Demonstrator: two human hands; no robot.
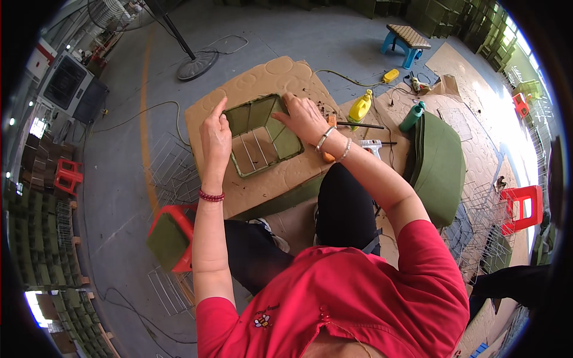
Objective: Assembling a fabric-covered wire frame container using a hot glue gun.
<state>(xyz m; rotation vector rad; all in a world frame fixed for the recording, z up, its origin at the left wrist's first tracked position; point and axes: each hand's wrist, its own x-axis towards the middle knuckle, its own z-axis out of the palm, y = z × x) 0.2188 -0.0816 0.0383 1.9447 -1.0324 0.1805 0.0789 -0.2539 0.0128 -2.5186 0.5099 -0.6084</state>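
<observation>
Cardboard work surface [256, 80]: one, its near left corner disappearing behind the left forearm. Green panels [441, 170]: one stack, sheets blending beyond counting. Green wire-framed box [256, 116]: one, resting on the cardboard between the two hands, fingers hiding its upper right corner. Right hand [303, 118]: one, reaching over that corner, thumb spreading inward; cannot tell whether it is gripping. Left hand [216, 132]: one, standing open at the box's left side, fingers extending. Bottles: two, yellow [360, 108] and teal [412, 117], sitting rightward.
</observation>
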